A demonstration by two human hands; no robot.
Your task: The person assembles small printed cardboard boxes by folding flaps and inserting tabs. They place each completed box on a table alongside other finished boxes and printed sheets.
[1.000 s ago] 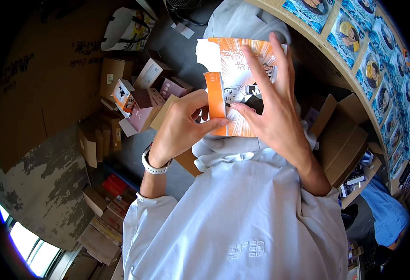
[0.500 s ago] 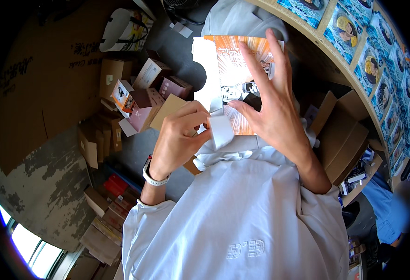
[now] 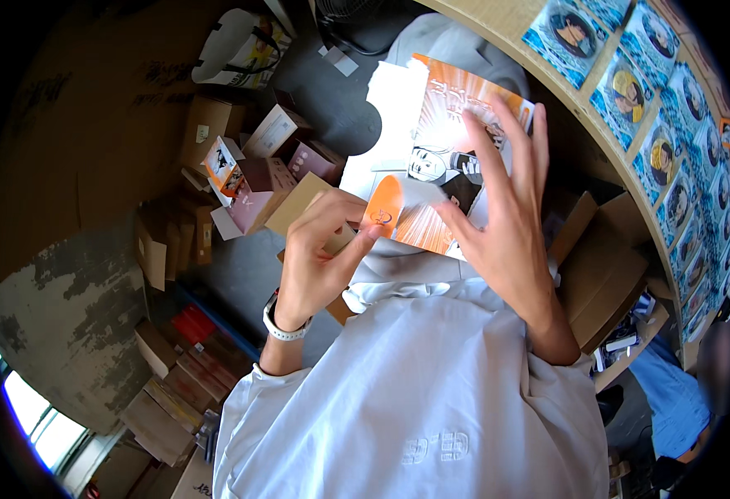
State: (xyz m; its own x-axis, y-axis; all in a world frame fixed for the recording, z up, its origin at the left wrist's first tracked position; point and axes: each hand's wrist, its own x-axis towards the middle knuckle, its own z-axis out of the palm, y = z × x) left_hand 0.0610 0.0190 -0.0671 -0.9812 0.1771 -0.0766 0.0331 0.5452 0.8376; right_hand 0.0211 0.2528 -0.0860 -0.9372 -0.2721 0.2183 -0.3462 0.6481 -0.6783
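The right hand (image 3: 510,224) lay flat, fingers spread, on the orange booklet (image 3: 452,141) while the left hand (image 3: 319,258) pinched its lower corner; keeping that pinch light seemed wise to avoid creasing.

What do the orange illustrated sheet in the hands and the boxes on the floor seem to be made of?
Orange illustrated sheet: likely glossy printed card or paper; it stays flat under the right hand and shows sheen. Boxes: brown corrugated cardboard by look, matte, with folded flaps.
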